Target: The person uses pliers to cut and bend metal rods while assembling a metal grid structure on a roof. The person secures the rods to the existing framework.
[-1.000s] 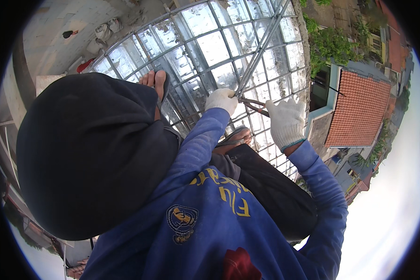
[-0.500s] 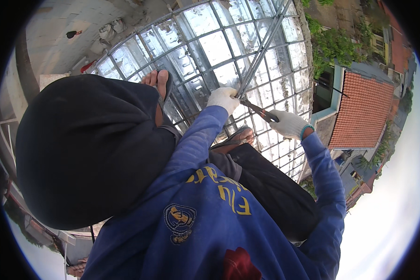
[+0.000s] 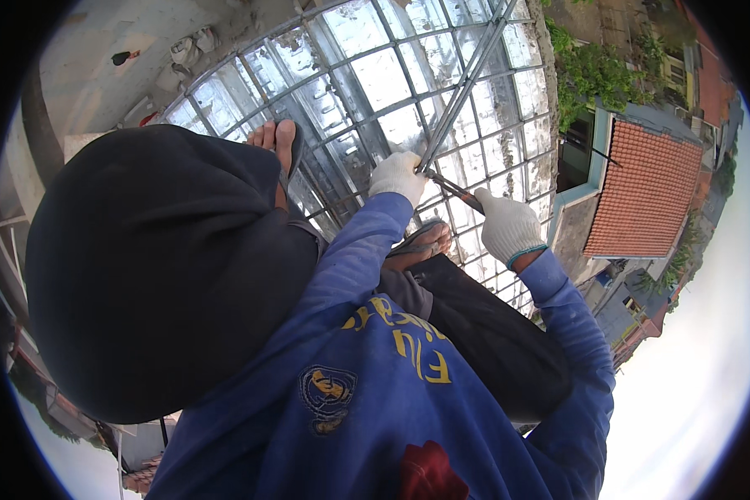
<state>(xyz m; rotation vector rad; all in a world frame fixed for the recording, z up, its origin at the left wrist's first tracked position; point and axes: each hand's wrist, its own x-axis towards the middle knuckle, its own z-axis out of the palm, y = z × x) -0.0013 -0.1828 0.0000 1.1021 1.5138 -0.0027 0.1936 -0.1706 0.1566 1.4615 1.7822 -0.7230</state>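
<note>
The fingers of the left hand (image 3: 397, 175) are mostly hidden, since it turns its gloved back upward, and the exact spot where its grip meets the metal is too small to make out. The jaws of the pincers (image 3: 458, 193) are hard to read against the dark steel beside that hand, so whether they bite on anything cannot be told, and the rear of the handles vanishes inside the right hand (image 3: 509, 227). The long steel bars (image 3: 468, 82), slanting up and away to the right from the left hand, run out of view at the top. Both hands wear pale knitted gloves and stand apart, joined only by the tool between them. The left is curled into a fist around the near end of the bars; the right is closed on the pincers' handles, which point from it toward the left hand. Beneath and beyond both hands spreads a steel mesh (image 3: 396, 43) over shiny metal sheeting (image 3: 381, 82). One sandalled foot (image 3: 286, 142) shows left of the left hand, partly covered by the dark trousers (image 3: 158, 275); the other foot (image 3: 435, 237) sits below and between the hands. Right of the right hand lies a tiled roof (image 3: 646, 192).
</note>
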